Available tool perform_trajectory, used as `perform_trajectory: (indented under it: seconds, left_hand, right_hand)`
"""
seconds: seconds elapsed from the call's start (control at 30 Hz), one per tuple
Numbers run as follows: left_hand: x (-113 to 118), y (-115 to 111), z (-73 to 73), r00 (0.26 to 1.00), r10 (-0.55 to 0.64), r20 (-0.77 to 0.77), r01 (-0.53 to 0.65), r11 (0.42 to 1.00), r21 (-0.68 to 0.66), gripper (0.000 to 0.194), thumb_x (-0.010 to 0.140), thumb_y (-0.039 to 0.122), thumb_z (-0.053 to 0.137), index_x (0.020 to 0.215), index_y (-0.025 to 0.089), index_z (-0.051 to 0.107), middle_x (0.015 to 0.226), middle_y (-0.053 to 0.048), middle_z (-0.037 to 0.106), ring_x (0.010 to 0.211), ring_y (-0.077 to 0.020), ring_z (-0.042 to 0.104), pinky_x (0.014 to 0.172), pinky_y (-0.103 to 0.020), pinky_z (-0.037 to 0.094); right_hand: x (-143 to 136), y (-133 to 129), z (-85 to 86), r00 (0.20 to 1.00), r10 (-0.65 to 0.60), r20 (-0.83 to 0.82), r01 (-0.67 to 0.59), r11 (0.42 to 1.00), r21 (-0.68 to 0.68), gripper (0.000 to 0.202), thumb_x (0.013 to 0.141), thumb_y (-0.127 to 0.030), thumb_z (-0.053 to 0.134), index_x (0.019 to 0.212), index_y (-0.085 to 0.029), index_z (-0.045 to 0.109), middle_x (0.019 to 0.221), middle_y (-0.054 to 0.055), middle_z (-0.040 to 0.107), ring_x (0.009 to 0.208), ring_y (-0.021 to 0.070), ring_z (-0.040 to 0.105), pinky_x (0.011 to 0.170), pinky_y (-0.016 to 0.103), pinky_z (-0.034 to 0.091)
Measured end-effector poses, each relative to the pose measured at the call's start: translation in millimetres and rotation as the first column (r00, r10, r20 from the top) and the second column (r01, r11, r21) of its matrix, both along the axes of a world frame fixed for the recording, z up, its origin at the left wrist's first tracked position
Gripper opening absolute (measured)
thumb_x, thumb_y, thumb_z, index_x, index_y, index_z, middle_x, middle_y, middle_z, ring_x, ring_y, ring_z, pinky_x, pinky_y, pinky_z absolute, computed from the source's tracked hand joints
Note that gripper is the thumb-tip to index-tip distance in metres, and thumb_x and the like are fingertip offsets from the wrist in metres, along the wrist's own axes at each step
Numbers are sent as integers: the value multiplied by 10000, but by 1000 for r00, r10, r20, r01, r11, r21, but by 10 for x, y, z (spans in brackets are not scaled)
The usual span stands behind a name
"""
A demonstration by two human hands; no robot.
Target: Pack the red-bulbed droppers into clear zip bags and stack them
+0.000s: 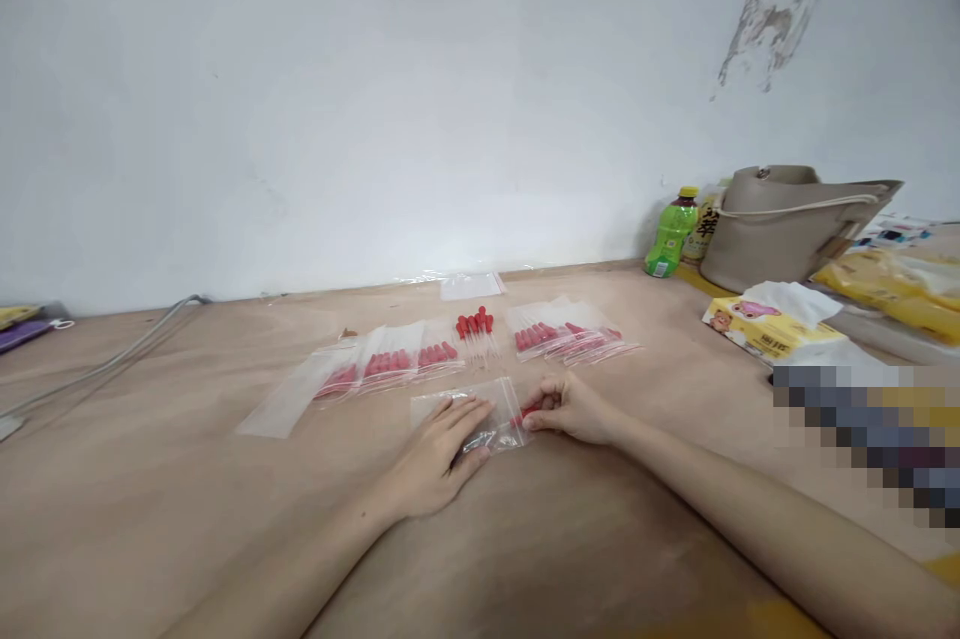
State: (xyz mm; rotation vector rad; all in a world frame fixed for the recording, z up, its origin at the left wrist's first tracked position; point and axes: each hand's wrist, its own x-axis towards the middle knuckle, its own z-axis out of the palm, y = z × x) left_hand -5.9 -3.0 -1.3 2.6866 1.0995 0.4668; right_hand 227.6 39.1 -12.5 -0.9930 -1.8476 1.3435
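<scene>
A clear zip bag [491,399] lies flat on the brown table, its zip edge toward the right. My left hand [442,454] rests on it with the fingers stretched out. At the bag's zip edge my right hand [566,409] pinches a small red piece [527,415], partly hidden by the fingers. Beyond the hands stands a cluster of loose red-headed pieces [475,324] with thin pale shafts. Filled bags of red pieces overlap in a left group [386,361] and a right group [570,334].
A flat bag [472,287] lies near the wall. At the right are a green bottle [671,234], a grey-brown bucket-like container [780,234], a tissue pack [772,329] and yellow packages [892,294]. A grey cable [124,349] runs at the left.
</scene>
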Motion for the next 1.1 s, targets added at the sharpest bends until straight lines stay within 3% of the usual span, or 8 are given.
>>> perform_trajectory:
  seconds: [0.13, 0.3, 0.5, 0.77, 0.97, 1.1]
  left_hand:
    - [14, 2, -27, 1000, -7, 14, 7, 1000, -1, 448, 885, 320, 378, 1310, 214, 281, 1329, -45, 373, 1236, -209, 295, 1038, -441, 202]
    - [51, 22, -13, 997, -2, 73, 1, 1000, 15, 443, 874, 311, 405, 1297, 224, 308, 1327, -49, 370, 1230, -214, 301, 1031, -435, 221]
    - [-79, 45, 85, 993, 41, 114, -38, 999, -28, 411, 858, 305, 431, 1262, 252, 372, 1295, -44, 403, 1176, -212, 373, 966, -392, 337]
    - [-126, 57, 54, 995, 26, 93, -23, 999, -40, 363, 853, 303, 450, 1214, 260, 442, 1242, -29, 470, 1149, -199, 408, 963, -383, 340]
    - [-119, 58, 53, 995, 4, 96, -1, 1000, -25, 339, 865, 296, 425, 1200, 267, 466, 1249, -26, 463, 1146, -201, 410, 952, -380, 354]
    - [-128, 63, 40, 997, 8, 74, -6, 1000, -21, 346, 870, 290, 417, 1213, 265, 452, 1257, -28, 454, 1151, -190, 405, 959, -369, 348]
  right_hand:
    - [-67, -58, 21, 998, -22, -56, 19, 998, -67, 303, 616, -410, 650, 737, -135, 617, 595, -8, 576, 513, 76, 478, 490, 205, 367]
    - [-185, -122, 28, 975, -221, -26, 219, 975, -40, 316, 499, -376, 728, 643, -131, 590, 523, -28, 533, 478, 71, 449, 456, 197, 335]
    - [-104, -65, 47, 944, -322, -74, 310, 941, -136, 286, 544, -396, 690, 578, -143, 561, 497, -21, 548, 415, 55, 412, 410, 195, 300]
    - [-50, -71, 71, 938, -322, -128, 288, 930, -228, 302, 539, -403, 694, 646, -144, 581, 597, -5, 590, 479, 70, 479, 494, 221, 405]
    - [-20, -53, 52, 881, -335, -334, 234, 922, -309, 347, 520, -286, 729, 806, -155, 583, 806, 12, 606, 684, 95, 555, 650, 234, 444]
    - [7, -31, 52, 884, -315, -344, 204, 925, -322, 343, 502, -228, 740, 787, -147, 566, 745, -9, 593, 602, 60, 526, 574, 194, 422]
